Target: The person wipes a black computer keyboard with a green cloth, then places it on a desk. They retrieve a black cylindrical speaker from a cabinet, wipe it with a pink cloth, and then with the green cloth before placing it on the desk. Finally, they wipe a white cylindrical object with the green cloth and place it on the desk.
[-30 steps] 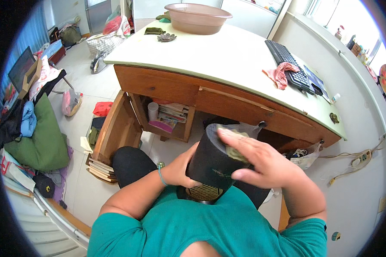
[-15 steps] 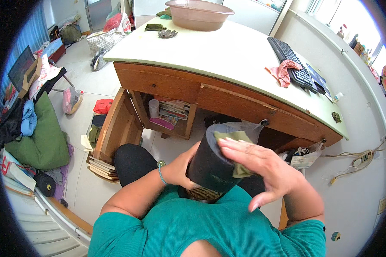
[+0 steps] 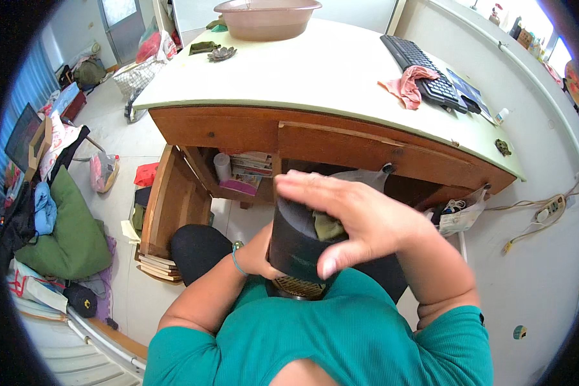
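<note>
A black cylinder with a grey top and a gold patterned band near its base stands tilted against my lap. My left hand is wrapped round its left side, low down, with the far fingers hidden behind it. Over its top, my right hand is held with fingers stretched out and thumb apart. A crumpled olive-green cloth shows at the cylinder's top right, below the right palm. Whether the palm touches the cloth is hidden.
Ahead is a wooden desk bearing a brown basin, a keyboard and a pink cloth. Its cabinet door hangs open beside my left knee. A green cushion lies at the left. A power strip hangs at the right.
My right hand has shifted left and now spans the cylinder's top, its fingers raised off the cloth. Less of the cloth shows. The cylinder stays in my left hand; the view has shifted.
</note>
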`<state>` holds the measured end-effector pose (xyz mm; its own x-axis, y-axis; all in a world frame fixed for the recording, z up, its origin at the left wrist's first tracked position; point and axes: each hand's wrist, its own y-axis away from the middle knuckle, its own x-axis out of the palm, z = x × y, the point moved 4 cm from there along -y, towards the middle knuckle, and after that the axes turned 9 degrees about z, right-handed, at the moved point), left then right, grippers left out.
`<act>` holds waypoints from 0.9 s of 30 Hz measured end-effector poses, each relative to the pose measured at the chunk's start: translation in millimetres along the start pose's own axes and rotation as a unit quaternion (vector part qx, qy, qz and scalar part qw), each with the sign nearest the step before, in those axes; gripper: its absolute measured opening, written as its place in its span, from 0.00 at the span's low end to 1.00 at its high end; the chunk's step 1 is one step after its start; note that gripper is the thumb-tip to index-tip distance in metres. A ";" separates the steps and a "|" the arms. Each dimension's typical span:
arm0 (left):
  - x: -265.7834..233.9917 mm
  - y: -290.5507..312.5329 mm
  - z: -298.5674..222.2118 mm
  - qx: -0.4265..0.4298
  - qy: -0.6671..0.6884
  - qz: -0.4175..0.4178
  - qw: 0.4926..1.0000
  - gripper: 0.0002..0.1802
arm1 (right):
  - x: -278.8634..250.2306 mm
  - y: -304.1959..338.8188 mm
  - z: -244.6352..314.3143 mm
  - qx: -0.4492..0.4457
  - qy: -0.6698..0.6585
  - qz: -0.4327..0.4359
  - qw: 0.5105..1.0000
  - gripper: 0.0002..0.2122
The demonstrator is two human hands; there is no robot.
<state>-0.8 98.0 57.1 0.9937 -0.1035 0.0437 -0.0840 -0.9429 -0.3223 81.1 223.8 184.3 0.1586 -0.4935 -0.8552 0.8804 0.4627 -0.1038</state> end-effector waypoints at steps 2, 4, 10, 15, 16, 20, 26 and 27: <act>-6.1 6.8 15.0 -0.002 0.040 0.002 0.999 0.52 | 5.6 -2.8 25.5 -0.005 0.018 -0.094 0.995 0.40; -14.6 13.1 25.4 -0.008 0.013 -0.033 0.999 0.51 | 31.6 3.3 16.3 0.037 0.154 -0.243 0.957 0.29; -23.7 23.6 41.8 -0.009 0.075 -0.097 0.992 0.59 | 72.4 10.9 4.3 0.029 0.179 -0.289 0.940 0.32; -29.5 41.7 53.1 -0.008 0.176 -0.128 0.976 0.49 | 148.6 38.0 -22.0 -0.011 0.075 -0.223 0.972 0.41; -27.1 40.0 53.6 -0.001 0.190 -0.141 0.972 0.49 | 148.3 39.1 -21.2 -0.003 0.032 -0.248 0.968 0.43; -24.3 37.2 60.6 -0.070 0.229 -0.125 0.963 0.50 | 116.1 32.5 -38.8 0.043 -0.090 -0.304 0.948 0.48; -21.4 32.3 54.4 -0.085 0.198 -0.118 0.969 0.49 | 83.4 13.8 -65.2 0.111 -0.261 -0.337 0.897 0.38; -21.7 33.9 54.8 -0.093 0.187 -0.121 0.970 0.49 | 86.5 11.8 -75.0 0.100 -0.355 -0.356 0.859 0.36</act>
<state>-21.1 85.7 -6.6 0.8919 0.0537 0.4490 0.1026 -0.9911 -0.0853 71.7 241.9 71.0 -0.2814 -0.9563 -0.0789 0.9150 -0.2427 -0.3223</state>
